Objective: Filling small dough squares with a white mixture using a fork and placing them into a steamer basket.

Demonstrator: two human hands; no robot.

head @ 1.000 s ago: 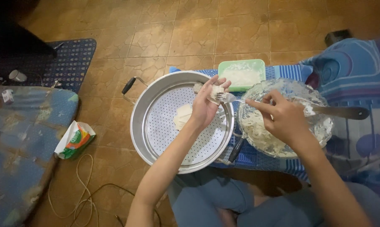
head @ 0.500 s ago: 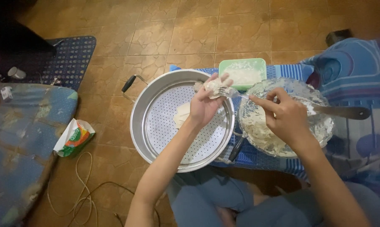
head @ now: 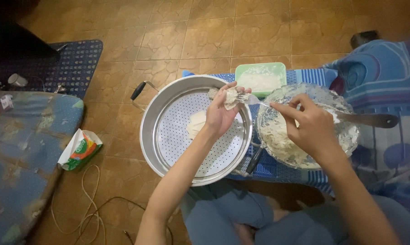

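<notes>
My left hand [head: 220,113] is over the perforated metal steamer tray [head: 168,149] and cups a pale dough wrapper [head: 230,96] with filling in it. My right hand [head: 307,124] holds a fork [head: 257,100] whose tines touch that wrapper. A glass bowl [head: 345,136] of pale minced filling sits under my right hand. One finished white dumpling [head: 196,124] lies in the steamer tray beside my left wrist.
A green container [head: 261,78] of white wrappers stands behind the bowl on a blue striped cloth [head: 277,170]. A dark-handled utensil [head: 373,120] rests in the bowl. A snack packet [head: 80,149] and a cord lie on the tiled floor at left, beside a blue mat.
My left hand has lifted the wrapper slightly toward the tray's rim, and the fork in my right hand has come against it with filling.
</notes>
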